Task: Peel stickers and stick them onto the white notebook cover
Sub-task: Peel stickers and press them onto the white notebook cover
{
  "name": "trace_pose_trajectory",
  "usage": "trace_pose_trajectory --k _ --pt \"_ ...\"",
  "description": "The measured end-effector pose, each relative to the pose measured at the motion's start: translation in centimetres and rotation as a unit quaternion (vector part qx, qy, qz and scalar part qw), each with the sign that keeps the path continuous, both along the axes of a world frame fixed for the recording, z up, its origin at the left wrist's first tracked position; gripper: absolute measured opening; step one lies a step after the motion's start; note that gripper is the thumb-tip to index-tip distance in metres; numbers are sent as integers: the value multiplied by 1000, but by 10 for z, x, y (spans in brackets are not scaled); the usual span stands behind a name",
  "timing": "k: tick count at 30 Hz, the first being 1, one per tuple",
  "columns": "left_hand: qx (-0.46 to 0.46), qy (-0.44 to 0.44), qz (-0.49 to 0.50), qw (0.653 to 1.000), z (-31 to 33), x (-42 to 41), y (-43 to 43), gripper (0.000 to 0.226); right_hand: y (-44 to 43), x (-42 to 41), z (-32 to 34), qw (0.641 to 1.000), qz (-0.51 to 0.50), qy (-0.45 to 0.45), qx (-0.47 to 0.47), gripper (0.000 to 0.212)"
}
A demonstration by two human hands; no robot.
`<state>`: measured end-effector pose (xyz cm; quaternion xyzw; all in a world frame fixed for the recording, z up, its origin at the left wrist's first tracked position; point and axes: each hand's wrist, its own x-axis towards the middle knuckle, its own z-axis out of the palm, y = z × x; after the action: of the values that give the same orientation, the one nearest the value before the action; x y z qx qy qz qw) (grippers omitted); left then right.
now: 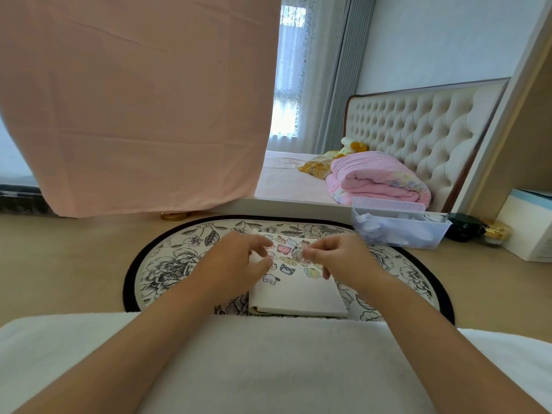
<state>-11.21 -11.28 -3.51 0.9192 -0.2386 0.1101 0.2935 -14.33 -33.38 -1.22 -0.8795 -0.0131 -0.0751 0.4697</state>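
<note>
Though blurred in the head view, looks like a small sticker (pixel 297 253) pinched by the right hand (pixel 337 258) just above the far half of the white notebook (pixel 298 294). Cannot tell whether the left hand (pixel 233 261), curled over the notebook's far-left corner, holds anything. Likely near-weightless, limp and tacky: take by one bare edge, keep off the adhesive face, lower flat.

White notebook cover (pixel 298 294) showing multicoloured cartoon stickers (pixel 283 258), pale greyish sticker (pixel 297 253) showing a dark dot, oval mat (pixel 167 264) showing black-and-white flowers inside black border, plain pink sheet (pixel 134 100), pink quilt (pixel 379 177) showing pastel patches, cream headboard (pixel 418 127), lavender basket (pixel 400 234), white towel (pixel 268 369)
</note>
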Motion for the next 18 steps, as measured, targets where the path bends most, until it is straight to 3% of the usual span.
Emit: trace_pose_trajectory --k 2,5,18 --pt "81 -50 -36 995 -6 -2 0 45 1 -3 -3 997 12 79 6 19" --pt "115 -55 -74 989 -13 -3 -4 50 6 -2 -7 992 -11 123 -15 24" --pt "96 -48 -88 990 -23 3 -3 49 17 1 -14 987 -45 111 -104 24"
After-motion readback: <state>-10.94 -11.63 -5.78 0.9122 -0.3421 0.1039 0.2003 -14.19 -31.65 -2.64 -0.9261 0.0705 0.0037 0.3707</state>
